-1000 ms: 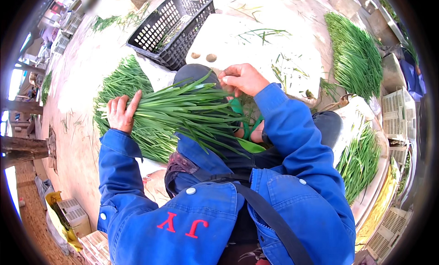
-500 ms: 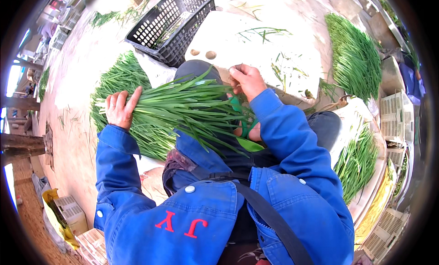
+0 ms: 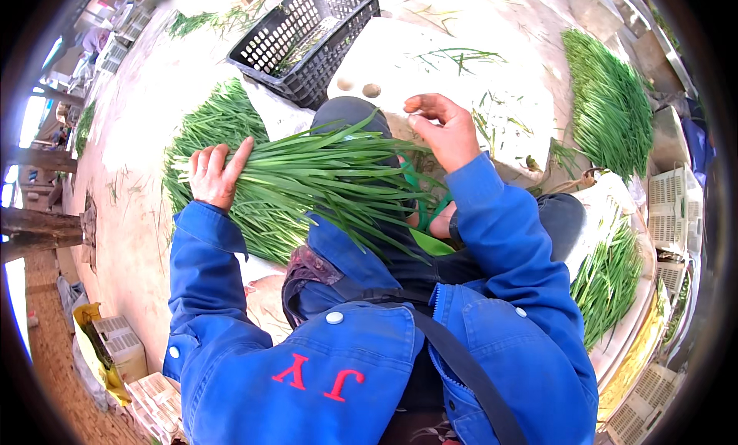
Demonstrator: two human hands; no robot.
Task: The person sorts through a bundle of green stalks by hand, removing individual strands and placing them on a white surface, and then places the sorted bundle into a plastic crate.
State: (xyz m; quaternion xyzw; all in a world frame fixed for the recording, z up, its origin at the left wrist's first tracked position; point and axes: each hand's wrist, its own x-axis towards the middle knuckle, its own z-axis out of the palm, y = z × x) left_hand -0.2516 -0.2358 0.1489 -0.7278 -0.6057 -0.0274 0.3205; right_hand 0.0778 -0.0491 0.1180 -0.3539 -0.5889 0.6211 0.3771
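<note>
My left hand (image 3: 217, 172) is closed round one end of a bunch of long, flat-leaved garlic chives (image 3: 330, 176). The bunch lies sideways over my lap, its loose leaf ends fanning to the right. Beneath and behind that hand spreads a larger heap of chives (image 3: 219, 122). My right hand (image 3: 447, 131) hovers just beyond the leaf tips, near a white foam slab (image 3: 446, 76). Thumb and forefinger are apart there, with nothing visible between them; the other fingers are partly hidden.
A black plastic crate (image 3: 307, 41) stands ahead, beside the slab, which carries scattered leaf scraps. More chives lie in a pile (image 3: 607, 99) at the far right and in another (image 3: 611, 283) by my right knee. Pale crates (image 3: 667, 207) line the right edge.
My right hand has lifted slightly away from the leaves, and its thumb and forefinger have parted. The left hand keeps its grip on the bunch. The whole view has shifted a little.
</note>
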